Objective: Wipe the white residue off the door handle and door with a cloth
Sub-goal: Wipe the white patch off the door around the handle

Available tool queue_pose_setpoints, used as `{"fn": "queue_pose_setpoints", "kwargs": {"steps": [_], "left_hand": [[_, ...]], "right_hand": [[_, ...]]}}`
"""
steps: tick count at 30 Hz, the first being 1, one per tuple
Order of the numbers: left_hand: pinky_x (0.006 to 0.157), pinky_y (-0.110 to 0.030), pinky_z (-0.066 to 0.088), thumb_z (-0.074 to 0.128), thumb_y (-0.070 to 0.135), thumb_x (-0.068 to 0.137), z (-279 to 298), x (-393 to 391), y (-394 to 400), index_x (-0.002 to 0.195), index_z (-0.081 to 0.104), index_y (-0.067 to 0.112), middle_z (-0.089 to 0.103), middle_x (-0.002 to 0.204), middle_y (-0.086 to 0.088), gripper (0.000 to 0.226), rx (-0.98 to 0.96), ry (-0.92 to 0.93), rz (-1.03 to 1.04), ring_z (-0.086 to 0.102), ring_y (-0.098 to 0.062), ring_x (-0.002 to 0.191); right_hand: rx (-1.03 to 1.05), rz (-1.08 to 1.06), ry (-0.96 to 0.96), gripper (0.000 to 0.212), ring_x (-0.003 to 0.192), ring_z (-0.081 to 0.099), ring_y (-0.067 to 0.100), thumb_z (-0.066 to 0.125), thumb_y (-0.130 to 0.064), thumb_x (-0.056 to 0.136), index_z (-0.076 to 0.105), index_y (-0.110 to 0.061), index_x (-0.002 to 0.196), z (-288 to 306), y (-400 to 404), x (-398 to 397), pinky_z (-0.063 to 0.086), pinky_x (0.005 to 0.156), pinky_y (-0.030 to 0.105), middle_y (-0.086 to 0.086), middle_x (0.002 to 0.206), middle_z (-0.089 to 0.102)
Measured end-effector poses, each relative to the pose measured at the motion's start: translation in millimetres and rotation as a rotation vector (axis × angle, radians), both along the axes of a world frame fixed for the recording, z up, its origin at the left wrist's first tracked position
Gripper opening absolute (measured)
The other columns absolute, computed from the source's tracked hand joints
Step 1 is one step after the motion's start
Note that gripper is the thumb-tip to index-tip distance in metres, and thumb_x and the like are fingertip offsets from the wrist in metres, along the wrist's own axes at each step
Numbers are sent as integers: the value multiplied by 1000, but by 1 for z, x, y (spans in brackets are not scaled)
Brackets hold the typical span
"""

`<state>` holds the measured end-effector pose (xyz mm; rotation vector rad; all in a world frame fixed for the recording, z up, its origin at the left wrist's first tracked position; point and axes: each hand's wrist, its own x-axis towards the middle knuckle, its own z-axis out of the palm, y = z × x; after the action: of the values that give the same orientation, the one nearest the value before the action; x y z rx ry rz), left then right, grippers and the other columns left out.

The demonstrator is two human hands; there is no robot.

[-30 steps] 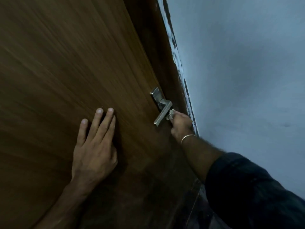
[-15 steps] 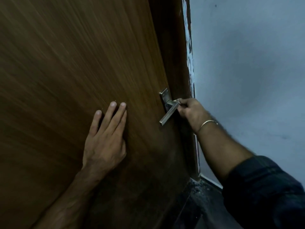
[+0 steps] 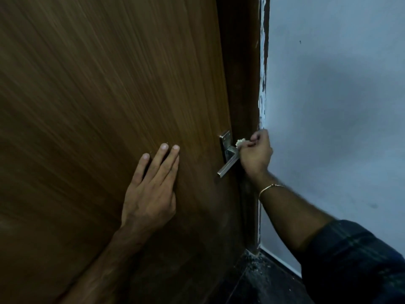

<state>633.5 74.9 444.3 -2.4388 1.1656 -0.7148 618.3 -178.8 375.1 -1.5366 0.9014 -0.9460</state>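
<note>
A brown wood-grain door (image 3: pixel 109 95) fills the left of the view. Its metal lever handle (image 3: pixel 228 164) slants down to the left from a backplate near the door's right edge. My left hand (image 3: pixel 151 189) lies flat against the door, fingers together, left of the handle. My right hand (image 3: pixel 255 153) is closed around a small pale cloth (image 3: pixel 240 142), pressed at the upper end of the lever by the backplate. Only a tuft of cloth shows past the fingers.
The dark door frame (image 3: pixel 243 62) runs down right of the door, with a chipped white-smeared strip (image 3: pixel 263 73) where it meets the pale blue wall (image 3: pixel 339 106). Dark speckled floor (image 3: pixel 263 279) shows at the bottom.
My right hand has shifted from below the lever's root up to the top of it, and the cloth tuft shows now. The view swung so the door stands more upright. Left hand stays flat.
</note>
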Motion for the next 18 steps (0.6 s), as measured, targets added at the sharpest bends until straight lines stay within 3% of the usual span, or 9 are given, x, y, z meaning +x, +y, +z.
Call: {"fn": "queue_pose_setpoints", "kwargs": {"steps": [2,6,10,13,15,18], "left_hand": [[121,-49,8,59,28,81,0,1,-1,148,37,8,18,163,-6,74,-5,0,4,10,-23,152],[121,-48,12,64,28,78,2,0,2,148,38,8,19,163,-6,78,-13,25,3,12,-23,151],[120,-44,-1,60,31,79,3,-1,3,148,38,9,18,163,-5,75,10,23,15,10,-22,151],[121,-43,-2,61,30,80,3,-1,2,149,35,10,16,163,-4,76,-8,29,27,7,-21,152],[121,-44,3,60,29,81,2,-1,2,149,35,10,17,163,-4,76,-28,29,19,8,-21,152],[122,-45,4,57,29,82,0,-1,3,150,35,10,17,163,-4,73,-24,19,6,7,-20,152]], "right_hand": [[-168,73,-8,25,75,59,7,58,5,86,50,-18,92,15,4,5,51,60,14,-4,83,55],[-364,80,-86,19,81,59,6,57,1,91,53,-17,97,67,7,17,51,64,11,-3,92,60],[-967,-2,-186,25,88,55,13,52,3,88,59,-9,109,139,-15,27,46,67,21,6,99,64],[-1463,73,151,32,99,58,31,58,0,85,59,-2,117,147,-37,26,50,78,42,17,112,63],[-1649,214,442,29,107,55,35,62,-6,86,63,0,115,130,-46,17,47,86,45,20,119,61],[-1812,349,662,18,105,57,33,67,-10,81,70,-3,97,99,-52,4,46,85,44,17,114,64]]}}
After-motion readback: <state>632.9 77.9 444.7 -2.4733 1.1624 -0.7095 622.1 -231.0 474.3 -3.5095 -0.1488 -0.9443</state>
